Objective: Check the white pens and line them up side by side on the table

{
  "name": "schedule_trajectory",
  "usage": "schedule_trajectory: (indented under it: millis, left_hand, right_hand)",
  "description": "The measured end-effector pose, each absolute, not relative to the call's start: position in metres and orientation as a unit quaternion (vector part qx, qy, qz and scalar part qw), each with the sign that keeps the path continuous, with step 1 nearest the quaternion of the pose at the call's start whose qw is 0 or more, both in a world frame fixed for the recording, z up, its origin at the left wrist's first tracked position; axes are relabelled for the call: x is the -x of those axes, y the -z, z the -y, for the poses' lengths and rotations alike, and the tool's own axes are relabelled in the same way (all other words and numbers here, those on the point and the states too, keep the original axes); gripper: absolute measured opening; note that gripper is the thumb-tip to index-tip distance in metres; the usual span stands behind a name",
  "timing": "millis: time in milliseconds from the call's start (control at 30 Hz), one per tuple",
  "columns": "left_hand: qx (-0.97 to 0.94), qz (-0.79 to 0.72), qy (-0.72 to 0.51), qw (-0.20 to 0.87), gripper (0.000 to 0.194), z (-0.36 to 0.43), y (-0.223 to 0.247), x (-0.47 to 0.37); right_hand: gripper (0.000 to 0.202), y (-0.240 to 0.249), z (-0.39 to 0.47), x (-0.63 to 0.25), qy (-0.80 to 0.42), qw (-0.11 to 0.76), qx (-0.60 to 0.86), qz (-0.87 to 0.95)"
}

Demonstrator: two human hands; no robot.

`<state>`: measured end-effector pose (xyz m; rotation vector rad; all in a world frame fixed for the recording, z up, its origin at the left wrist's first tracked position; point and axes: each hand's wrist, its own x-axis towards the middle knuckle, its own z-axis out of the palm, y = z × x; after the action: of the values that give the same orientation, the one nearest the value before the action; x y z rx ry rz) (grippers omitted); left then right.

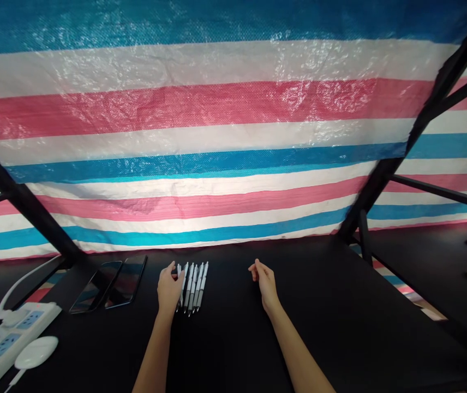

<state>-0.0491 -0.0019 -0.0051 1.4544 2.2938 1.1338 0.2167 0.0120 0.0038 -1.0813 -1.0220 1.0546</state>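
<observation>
Several white and grey pens (195,286) lie side by side on the black table (225,349), tips toward me. My left hand (169,286) is at the left end of the row, touching or just over the leftmost pen, thumb and fingers apart; whether it grips that pen is hidden. To the right, apart from the pens, my right hand (263,279) hovers over or rests on the table with its fingers curled together. What those fingers hold, if anything, is too small to make out.
Two dark phones (96,286) (126,282) lie left of the pens. A white power strip (16,341) and a round white charger (36,352) are at the lower left. Black frame bars (366,199) and a striped sheet (201,202) stand behind.
</observation>
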Motion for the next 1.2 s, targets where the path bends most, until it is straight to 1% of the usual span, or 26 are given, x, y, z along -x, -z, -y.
schedule_trajectory:
  millis: [167, 367, 733, 867, 1067, 1133, 1200]
  left_hand:
    - [-0.513, -0.772, -0.368, 0.080, 0.035, 0.004, 0.003, 0.047]
    - [-0.537, -0.774, -0.330, 0.062, 0.029, 0.007, -0.001, 0.046]
    - [-0.557, -0.748, -0.343, 0.115, 0.022, 0.006, -0.001, 0.035]
    - [-0.559, -0.732, -0.368, 0.127, 0.018, 0.004, 0.002, 0.029]
    - [-0.548, -0.675, -0.461, 0.178, 0.016, 0.002, 0.009, 0.011]
    - [-0.540, -0.660, -0.485, 0.193, 0.018, 0.002, 0.012, 0.003]
    - [-0.522, -0.652, -0.503, 0.220, 0.026, 0.002, 0.015, -0.006]
  right_hand:
    - [0.050, -0.004, -0.011, -0.217, -0.451, 0.610, 0.473, 0.448]
    - [0.050, -0.003, -0.012, -0.217, -0.455, 0.606, 0.474, 0.448]
    - [0.049, -0.004, -0.011, -0.217, -0.455, 0.604, 0.471, 0.453]
    - [0.048, -0.003, -0.012, -0.216, -0.463, 0.601, 0.471, 0.450]
    - [0.049, -0.004, -0.012, -0.214, -0.471, 0.604, 0.466, 0.444]
    - [0.048, -0.005, -0.011, -0.214, -0.473, 0.602, 0.466, 0.444]
    - [0.048, -0.005, -0.012, -0.214, -0.473, 0.599, 0.467, 0.446]
